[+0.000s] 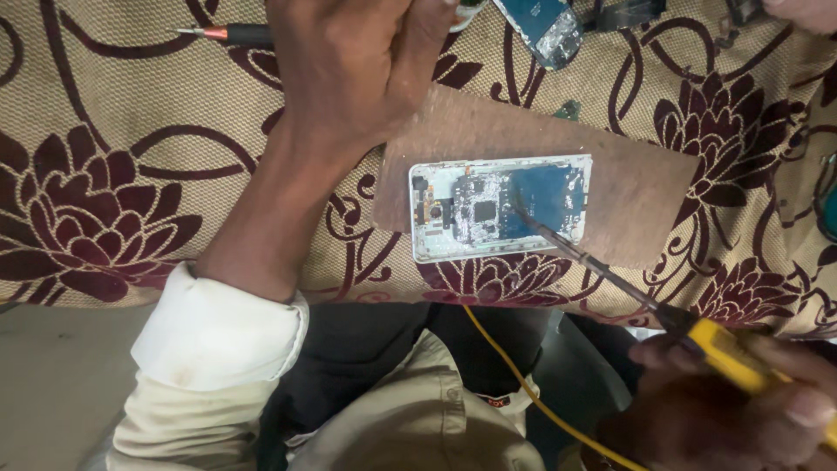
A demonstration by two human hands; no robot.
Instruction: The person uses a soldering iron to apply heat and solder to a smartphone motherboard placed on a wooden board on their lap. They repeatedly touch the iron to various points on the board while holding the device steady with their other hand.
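My left hand (353, 65) stretched forward, back up, fingers out of view past the top edge, white cuff pushed back on my forearm, my right hand (741, 392) low at right, fingers curled closed, wrist bent inward

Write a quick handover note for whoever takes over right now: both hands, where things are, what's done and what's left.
Right hand: gripping the yellow-handled soldering iron, tip on the board inside the opened phone.
Left hand: reaching up over the cloth, what it holds is out of view; a screwdriver lies beside it.
Phone lies on a brown board on the flowered cloth.
Done: back is off, circuit board exposed.
Left: the soldering in hand; phone not closed up.
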